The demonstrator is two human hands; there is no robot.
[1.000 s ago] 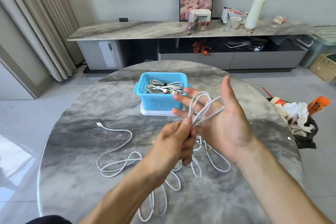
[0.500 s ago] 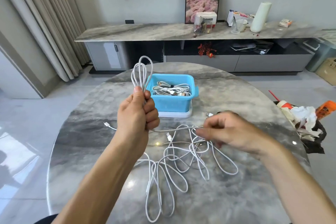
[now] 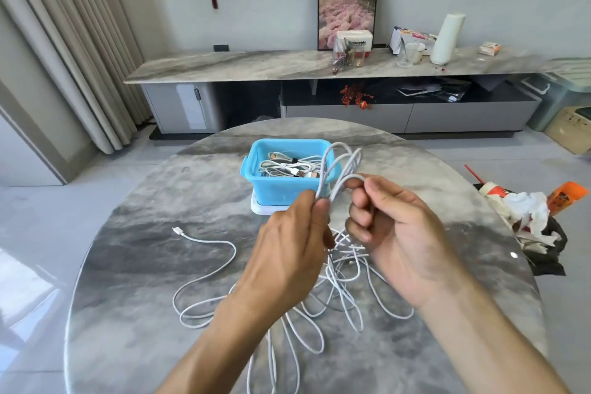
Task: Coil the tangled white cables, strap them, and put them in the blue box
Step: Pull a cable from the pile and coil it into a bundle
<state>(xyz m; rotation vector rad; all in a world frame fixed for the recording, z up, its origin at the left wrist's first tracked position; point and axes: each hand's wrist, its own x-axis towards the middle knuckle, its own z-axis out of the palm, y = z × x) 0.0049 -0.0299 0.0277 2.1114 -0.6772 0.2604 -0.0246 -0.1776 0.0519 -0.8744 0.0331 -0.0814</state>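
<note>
Your left hand [image 3: 287, 249] sits at the centre of the frame with its fingers and thumb curled together, pinching the base of a bunch of white cable loops [image 3: 340, 166] that stand up above it. Your right hand [image 3: 393, 230], just to the right, has its fingers curled too, and one strand of the same white cable arcs over its forefinger into the bunch. The loops rise in front of the right-hand wall of the blue box [image 3: 278, 189], which stands on a white lid [image 3: 259, 206] in the upper middle of the bench [image 3: 144, 265]. Inside the box lie several coiled cables [image 3: 287, 166], at least one bound with a dark strap.

Below and between your hands the rest of the tangled white cables [image 3: 332, 304] sprawl on the bench in loose overlapping loops, reaching down to the lower edge of the frame. One strand runs off to the left and ends in a small plug [image 3: 176, 230] lying flat on the bench, well apart from the box.
</note>
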